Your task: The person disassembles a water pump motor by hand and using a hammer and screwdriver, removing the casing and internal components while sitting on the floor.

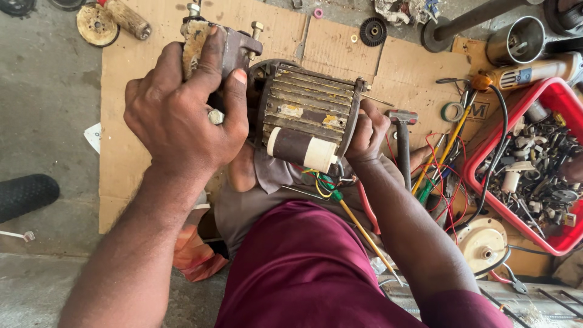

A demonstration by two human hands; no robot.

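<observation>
A worn, finned electric motor point(306, 109) with a brown-and-white cylindrical capacitor point(300, 147) on its side lies over my lap on cardboard. My left hand point(182, 112) grips the rusty pump housing point(234, 45) at the motor's left end, with bolts sticking up from it. My right hand point(367, 133) holds the motor's right end cover. Coloured wires point(325, 182) hang from the motor near a yellow-shafted screwdriver point(364, 234).
A hammer point(402, 130) lies right of the motor. A red tray point(486, 182) holds several small metal parts. Screwdrivers and wires point(446, 152) lie beside it, along with a round cream cover point(483, 243). A black gear point(373, 30) and a rusty disc point(97, 24) lie farther off.
</observation>
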